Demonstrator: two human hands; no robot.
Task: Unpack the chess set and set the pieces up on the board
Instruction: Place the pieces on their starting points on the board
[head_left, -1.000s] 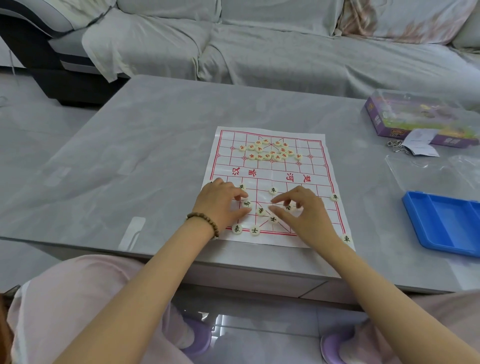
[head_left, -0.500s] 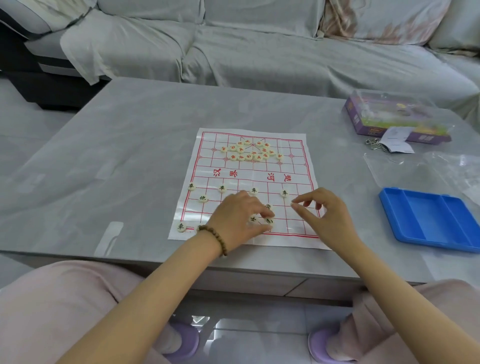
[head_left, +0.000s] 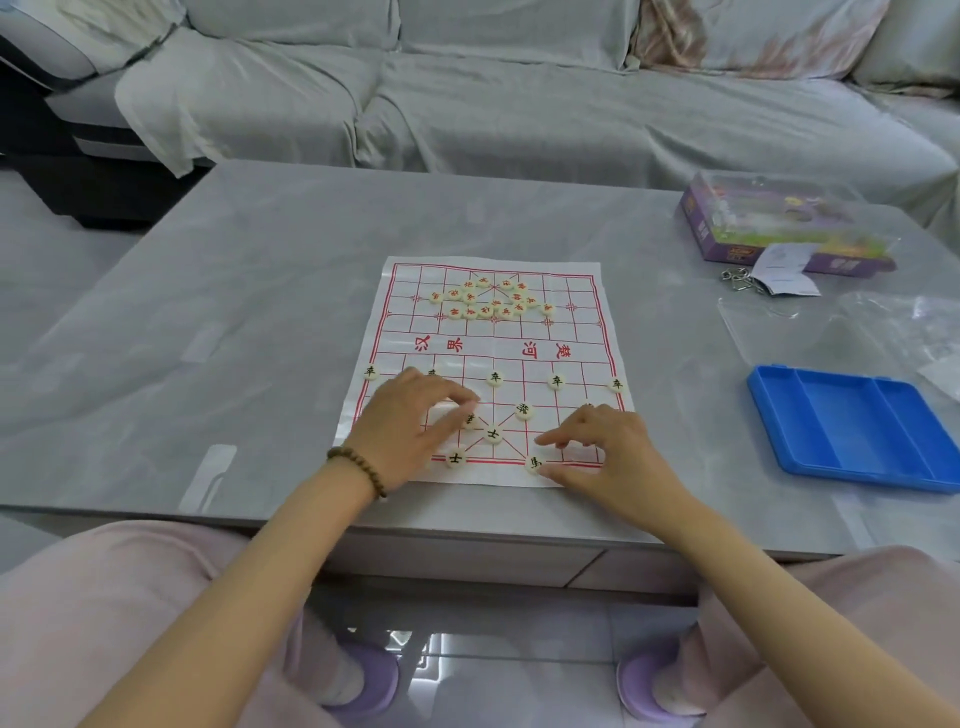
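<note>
right grip (head_left: 613, 460) | piece (head_left: 533, 464) between thumb and forefinger | board's (head_left: 571, 332) near edge

One white sheet chess board with red lines (head_left: 488, 353) is lying on one grey stone-look table (head_left: 260, 312). About sixteen cream round pieces with red characters (head_left: 496, 302) are clustering at its far end. At least ten cream round pieces with black characters (head_left: 494, 378) are showing nearer, some partly under two hands, one left hand (head_left: 410, 421) and one right hand (head_left: 597, 452). One blue plastic tray with three compartments (head_left: 852, 421) and one purple cardboard box (head_left: 737, 249) are sitting at the right.
</note>
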